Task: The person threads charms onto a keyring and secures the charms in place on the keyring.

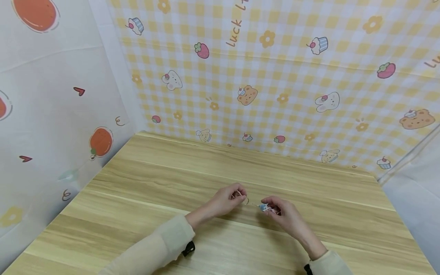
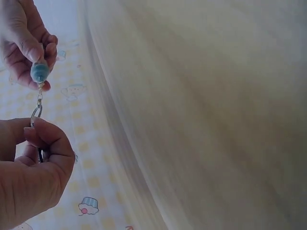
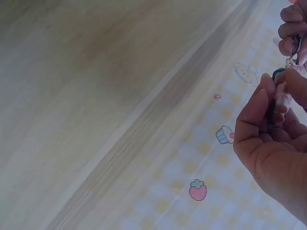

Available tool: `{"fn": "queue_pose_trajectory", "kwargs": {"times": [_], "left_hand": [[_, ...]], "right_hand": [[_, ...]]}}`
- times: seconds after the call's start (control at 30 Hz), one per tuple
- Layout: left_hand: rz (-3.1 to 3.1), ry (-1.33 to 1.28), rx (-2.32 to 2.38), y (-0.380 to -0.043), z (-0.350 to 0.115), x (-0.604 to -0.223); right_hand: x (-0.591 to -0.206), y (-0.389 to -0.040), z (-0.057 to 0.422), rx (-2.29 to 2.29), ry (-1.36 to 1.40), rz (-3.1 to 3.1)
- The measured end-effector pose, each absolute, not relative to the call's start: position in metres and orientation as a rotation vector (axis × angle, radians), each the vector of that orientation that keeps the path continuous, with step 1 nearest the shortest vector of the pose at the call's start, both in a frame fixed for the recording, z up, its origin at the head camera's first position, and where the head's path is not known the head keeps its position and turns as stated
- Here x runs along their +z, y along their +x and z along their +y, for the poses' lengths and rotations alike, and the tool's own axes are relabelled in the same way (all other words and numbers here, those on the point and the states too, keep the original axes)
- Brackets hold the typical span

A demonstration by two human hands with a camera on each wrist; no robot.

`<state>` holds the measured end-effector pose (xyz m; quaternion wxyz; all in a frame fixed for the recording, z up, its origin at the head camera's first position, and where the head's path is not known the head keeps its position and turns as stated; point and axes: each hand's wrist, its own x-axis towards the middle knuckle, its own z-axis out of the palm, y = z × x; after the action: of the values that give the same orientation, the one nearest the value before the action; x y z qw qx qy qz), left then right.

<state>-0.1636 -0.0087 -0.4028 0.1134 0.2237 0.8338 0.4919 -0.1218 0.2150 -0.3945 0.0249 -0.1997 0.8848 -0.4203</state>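
A keychain with a small figurine charm is stretched between the two hands over the table. My left hand (image 1: 223,201) pinches its metal split ring (image 2: 36,115) between thumb and index finger, and the other fingers are curled in. From that ring a short chain (image 2: 40,96) runs to the figurine (image 1: 263,207), which has a blue-green top and a pinkish white body. My right hand (image 1: 288,218) holds the figurine's body between thumb and fingers. In the right wrist view, fingers partly hide the figurine (image 3: 282,99).
The wood-grain table (image 1: 178,179) spreads under both hands. A yellow checked cloth (image 1: 220,76) with cartoon prints hangs behind it, and a white printed sheet (image 1: 58,114) lines the left side. Another pale sheet (image 1: 412,198) stands at the right.
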Motion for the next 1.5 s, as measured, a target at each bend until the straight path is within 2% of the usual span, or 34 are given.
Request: {"fn": "queue_pose_trajectory", "kwargs": {"times": [0.87, 1.5], "left_hand": [[2.811, 0.922, 0.907, -0.177, -0.017, -0.412], [2.840, 0.944, 0.675, -0.175, -0.014, -0.410]], "right_hand": [[-0.405, -0.131, 0.205, -0.926, -0.509, 3.056], [-0.413, -0.134, 0.204, -0.680, -0.619, 3.163]]}}
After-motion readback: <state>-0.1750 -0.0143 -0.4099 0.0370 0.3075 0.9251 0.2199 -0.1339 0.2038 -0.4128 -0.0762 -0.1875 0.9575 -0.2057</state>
